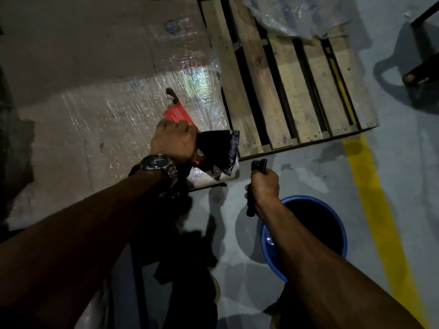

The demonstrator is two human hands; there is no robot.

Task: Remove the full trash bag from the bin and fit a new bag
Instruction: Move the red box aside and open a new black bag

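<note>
A blue round bin [342, 230] stands on the grey floor at lower right, its inside dark. My left hand [174, 142], with a wristwatch, is closed on a red pack [177, 113] with black bag plastic [217, 148] sticking out of it, held over the edge of the wrapped carton. Just above the bin's left rim, my right hand [264, 185] is closed on a rolled or folded black bag [255, 184]. More dark plastic [180, 233] hangs below my left wrist.
A large carton wrapped in clear film [107, 103] fills the left. A wooden pallet [297, 91] lies beyond the bin, with crumpled clear plastic [292, 17] on top. A yellow floor line [380, 210] runs along the right. Dark metal legs [422, 67] stand at upper right.
</note>
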